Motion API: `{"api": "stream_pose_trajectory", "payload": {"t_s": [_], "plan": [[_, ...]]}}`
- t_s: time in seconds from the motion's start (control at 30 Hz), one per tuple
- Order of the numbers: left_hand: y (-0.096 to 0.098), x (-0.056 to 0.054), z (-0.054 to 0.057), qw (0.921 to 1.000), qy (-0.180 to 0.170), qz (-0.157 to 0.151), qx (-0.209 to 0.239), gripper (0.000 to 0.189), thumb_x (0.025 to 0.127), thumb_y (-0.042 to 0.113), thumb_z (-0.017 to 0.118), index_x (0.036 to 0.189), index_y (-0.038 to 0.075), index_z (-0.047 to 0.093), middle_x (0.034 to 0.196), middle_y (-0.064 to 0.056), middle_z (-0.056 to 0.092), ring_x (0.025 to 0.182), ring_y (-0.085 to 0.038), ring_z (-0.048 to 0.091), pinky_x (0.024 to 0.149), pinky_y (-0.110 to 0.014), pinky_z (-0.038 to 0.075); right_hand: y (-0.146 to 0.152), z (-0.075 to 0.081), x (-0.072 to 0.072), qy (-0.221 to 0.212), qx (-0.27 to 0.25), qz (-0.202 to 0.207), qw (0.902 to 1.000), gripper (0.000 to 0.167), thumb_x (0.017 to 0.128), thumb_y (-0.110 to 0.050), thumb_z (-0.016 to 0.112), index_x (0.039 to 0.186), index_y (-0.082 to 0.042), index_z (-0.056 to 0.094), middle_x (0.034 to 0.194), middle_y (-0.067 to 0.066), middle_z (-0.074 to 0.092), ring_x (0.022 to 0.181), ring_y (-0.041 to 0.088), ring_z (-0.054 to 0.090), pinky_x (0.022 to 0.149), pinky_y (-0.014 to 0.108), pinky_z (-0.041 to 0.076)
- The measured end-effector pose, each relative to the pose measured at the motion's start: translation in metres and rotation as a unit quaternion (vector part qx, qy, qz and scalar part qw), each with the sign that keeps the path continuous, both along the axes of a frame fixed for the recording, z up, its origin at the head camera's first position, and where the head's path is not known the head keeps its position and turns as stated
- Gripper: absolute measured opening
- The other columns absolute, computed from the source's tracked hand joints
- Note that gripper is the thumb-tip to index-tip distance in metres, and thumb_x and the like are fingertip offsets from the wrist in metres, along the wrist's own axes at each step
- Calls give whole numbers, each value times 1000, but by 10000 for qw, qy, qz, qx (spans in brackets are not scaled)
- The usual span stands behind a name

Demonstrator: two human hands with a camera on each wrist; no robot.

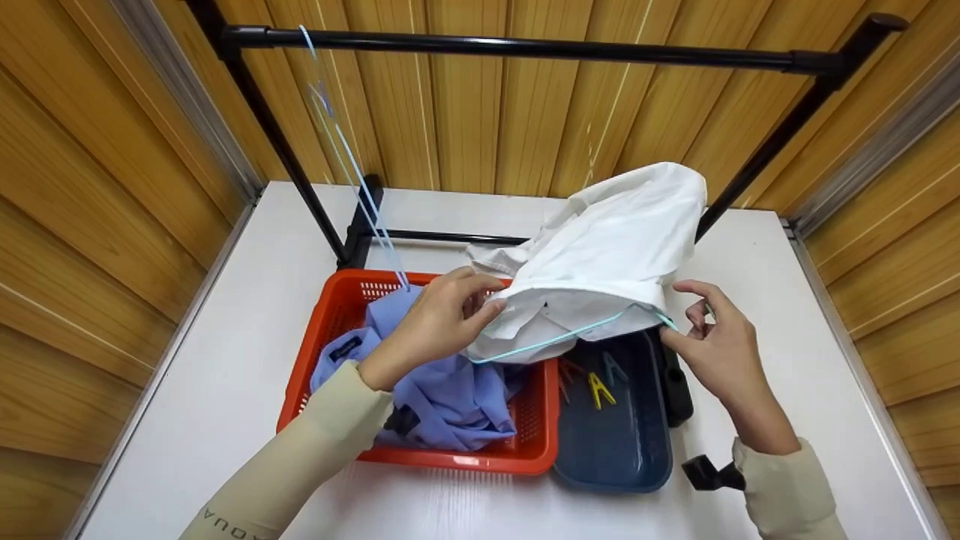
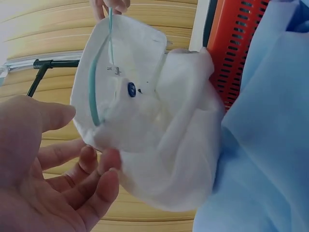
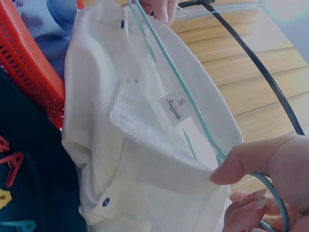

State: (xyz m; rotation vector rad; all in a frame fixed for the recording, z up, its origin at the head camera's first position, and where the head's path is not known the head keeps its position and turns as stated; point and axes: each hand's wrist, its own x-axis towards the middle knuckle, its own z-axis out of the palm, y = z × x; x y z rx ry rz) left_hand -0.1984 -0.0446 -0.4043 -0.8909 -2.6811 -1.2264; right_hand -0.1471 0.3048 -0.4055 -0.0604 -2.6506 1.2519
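Note:
A white shirt (image 1: 607, 247) with dark blue buttons hangs between my hands, its collar opening towards me. A teal hanger (image 1: 555, 339) runs through the collar opening, past a printed label (image 3: 175, 108). My right hand (image 1: 716, 345) grips the hanger near its hook, with the wire passing between thumb and fingers. At the shirt's other side, my left hand (image 1: 446, 311) has its fingertips right at the collar edge. In the left wrist view, the left thumb (image 2: 55, 116) and fingers are spread apart with a gap between them.
Below, a red basket (image 1: 551, 435) holds a blue garment (image 1: 465, 405). Beside it, a dark blue bin (image 1: 615, 457) contains several clothespins (image 1: 600, 390). A light blue hanger (image 1: 360, 180) hangs from the black rack's bar (image 1: 525, 49). Wood-patterned walls (image 1: 465, 112) surround the white table (image 1: 247, 300).

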Motion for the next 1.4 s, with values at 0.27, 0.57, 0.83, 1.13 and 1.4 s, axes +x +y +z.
{"api": "stream_pose_trajectory", "payload": {"t_s": [0.27, 0.57, 0.83, 1.13, 1.4], "plan": [[5, 11, 3, 9974, -267, 187, -636, 58, 97, 43, 77, 139, 4, 65, 107, -10, 57, 83, -22, 56, 67, -34, 45, -12, -2, 5, -74, -114, -52, 9999, 52, 83, 5, 76, 133, -4, 65, 90, 5, 45, 52, 4, 31, 52, 21, 33], [11, 18, 7, 9889, -70, 274, -1457, 91, 89, 57, 82, 157, 8, 46, 140, -19, 52, 79, -30, 60, 67, -43, 54, -24, -3, 9, -103, -119, -64, 9999, 60, 83, 2, 75, 140, -4, 58, 91, 5, 47, 54, 5, 34, 56, 23, 35], [9, 18, 1, 9879, 337, 267, -1490, 95, 84, 41, 92, 157, 5, 42, 138, -19, 49, 76, -30, 60, 63, -44, 54, -37, 0, 9, -323, -253, -41, 9991, 64, 86, -2, 75, 145, -6, 52, 92, 5, 47, 59, 9, 41, 55, 24, 38], [2, 16, -2, 9849, 700, 218, -1568, 79, 92, 39, 85, 153, 7, 45, 123, -17, 52, 64, -24, 53, 54, -38, 48, -35, 3, 9, -734, -718, 303, 9943, 53, 103, -21, 72, 148, -4, 50, 99, 8, 55, 59, 10, 58, 53, 26, 54], [-3, 17, 1, 9877, 280, 152, -1530, 81, 95, 45, 79, 159, 10, 44, 126, -19, 53, 68, -26, 55, 59, -39, 50, -23, 6, 3, -335, -1727, 101, 9844, 41, 114, -26, 46, 142, 4, 54, 102, 5, 65, 82, 11, 67, 66, 26, 56]]}}
